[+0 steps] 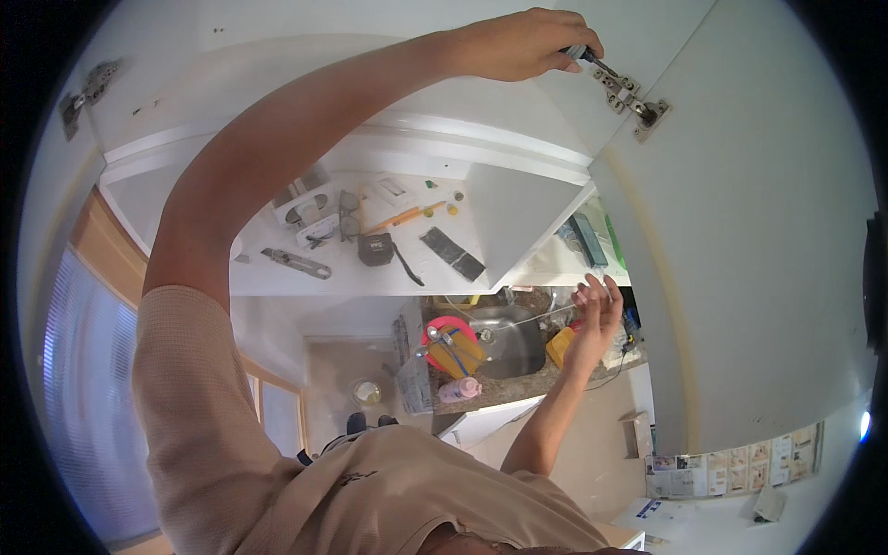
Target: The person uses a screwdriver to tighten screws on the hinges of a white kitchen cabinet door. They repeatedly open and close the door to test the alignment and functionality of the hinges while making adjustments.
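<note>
High up, my left hand (532, 44) is closed around the dark handle of a screwdriver (577, 53). Its shaft reaches to a metal cabinet hinge (618, 90), which joins the white cabinet to a white door (749, 231); the exact contact of the tip is too small to make out. Lower on the right, my right hand (597, 324) is raised with fingers apart and slightly bent, and nothing shows in it. Just above its fingertips, a dark green box-like object (587, 240) lies on a shelf.
On the white shelf lie a utility knife (296, 263), a tape measure (376, 249), glasses (349, 215), an orange pencil (405, 217) and a dark rectangular piece (452, 254). Below are a steel sink (511, 344), a pink basin (435, 326) and a pink bottle (460, 389). Another hinge (91, 91) is far left.
</note>
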